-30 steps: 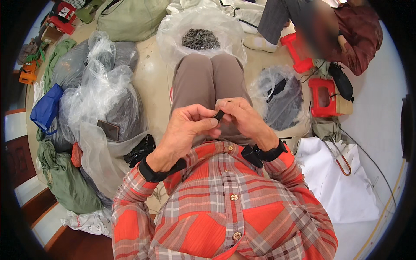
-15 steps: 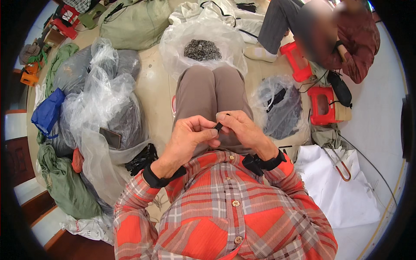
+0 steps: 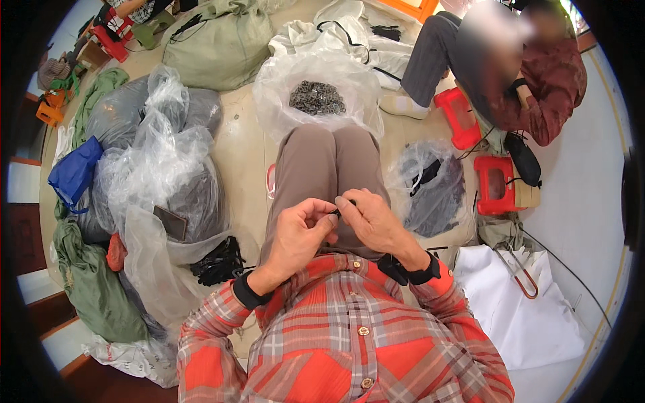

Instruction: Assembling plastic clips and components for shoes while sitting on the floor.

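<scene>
A small black piece (image 3: 335, 212) is pinched between the thumb and forefinger of the left hand (image 3: 299, 232), and its other end seems to be gripped by the thumb and bent forefinger of the right hand (image 3: 373, 221). The fingers of both hands are closed in close together above the lap, and most of the piece is covered by them; whether it is one part or two cannot be told.

Because so little of it is held, the piece could be dropped if either pinch were loosened or if the fingertips were slid apart. Against the brown trousers (image 3: 302, 164) just below, it might be caught in a fold or let through the gap between the legs.

Near the left wrist, a black bundle (image 3: 222, 260) is laid beside a clear plastic bag (image 3: 144, 248); a piece dropped on that side could be lost among its dark strands. Beyond the knees, small dark metallic pieces (image 3: 317, 98) are gathered in an open translucent bag (image 3: 269, 87), and to the right dark material (image 3: 437, 198) is enclosed in clear plastic. By a stray fall there, the black piece could be mixed in and hardly noticed.
</scene>
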Action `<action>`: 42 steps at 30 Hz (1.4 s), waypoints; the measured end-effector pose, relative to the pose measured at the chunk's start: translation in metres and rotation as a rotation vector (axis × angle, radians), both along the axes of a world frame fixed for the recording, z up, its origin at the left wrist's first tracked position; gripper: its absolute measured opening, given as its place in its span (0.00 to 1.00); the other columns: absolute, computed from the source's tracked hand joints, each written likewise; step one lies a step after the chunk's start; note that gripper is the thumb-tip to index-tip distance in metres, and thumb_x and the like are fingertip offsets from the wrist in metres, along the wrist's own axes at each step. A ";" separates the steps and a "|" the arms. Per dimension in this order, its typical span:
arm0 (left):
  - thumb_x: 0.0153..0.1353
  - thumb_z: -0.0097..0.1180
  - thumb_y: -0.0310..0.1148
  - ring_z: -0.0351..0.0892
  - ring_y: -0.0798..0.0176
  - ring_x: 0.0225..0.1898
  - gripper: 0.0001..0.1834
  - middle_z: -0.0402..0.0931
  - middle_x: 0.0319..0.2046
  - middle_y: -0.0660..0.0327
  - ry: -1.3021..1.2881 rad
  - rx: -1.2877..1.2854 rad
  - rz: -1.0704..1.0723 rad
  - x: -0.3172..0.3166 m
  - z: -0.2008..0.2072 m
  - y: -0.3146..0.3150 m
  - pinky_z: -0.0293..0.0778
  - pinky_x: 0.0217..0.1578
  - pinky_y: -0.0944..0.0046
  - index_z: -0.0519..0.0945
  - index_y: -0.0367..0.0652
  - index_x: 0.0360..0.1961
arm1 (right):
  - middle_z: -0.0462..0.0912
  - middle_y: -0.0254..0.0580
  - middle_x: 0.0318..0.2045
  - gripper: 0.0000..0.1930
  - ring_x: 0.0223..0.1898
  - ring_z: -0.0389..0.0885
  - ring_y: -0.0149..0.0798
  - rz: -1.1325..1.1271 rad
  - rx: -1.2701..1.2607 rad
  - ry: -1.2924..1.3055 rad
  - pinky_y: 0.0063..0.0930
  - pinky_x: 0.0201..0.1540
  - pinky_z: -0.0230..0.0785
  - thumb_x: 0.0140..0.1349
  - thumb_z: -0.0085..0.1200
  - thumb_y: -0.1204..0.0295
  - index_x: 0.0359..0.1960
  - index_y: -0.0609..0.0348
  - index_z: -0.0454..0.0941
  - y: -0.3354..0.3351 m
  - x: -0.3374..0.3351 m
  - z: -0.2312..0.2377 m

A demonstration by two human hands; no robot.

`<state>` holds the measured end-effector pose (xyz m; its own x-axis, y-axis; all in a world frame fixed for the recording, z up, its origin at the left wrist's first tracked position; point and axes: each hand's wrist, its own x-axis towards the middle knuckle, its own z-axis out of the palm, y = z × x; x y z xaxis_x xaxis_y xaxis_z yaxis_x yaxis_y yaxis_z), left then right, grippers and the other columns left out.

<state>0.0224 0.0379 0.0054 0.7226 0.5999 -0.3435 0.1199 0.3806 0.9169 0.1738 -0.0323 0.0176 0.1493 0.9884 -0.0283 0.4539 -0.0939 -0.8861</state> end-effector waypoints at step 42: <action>0.55 0.52 0.18 0.74 0.70 0.41 0.16 0.73 0.41 0.59 -0.291 -0.128 -0.065 -0.025 0.004 -0.014 0.71 0.42 0.72 0.71 0.33 0.46 | 0.72 0.47 0.33 0.12 0.34 0.74 0.45 0.007 -0.072 0.206 0.30 0.36 0.68 0.54 0.56 0.72 0.37 0.64 0.69 -0.025 -0.011 0.011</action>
<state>-0.0025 0.0234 0.0098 0.8367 0.5148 -0.1867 -0.1122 0.4948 0.8617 0.1626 -0.0570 0.0291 0.1262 0.9837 -0.1277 0.2649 -0.1575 -0.9513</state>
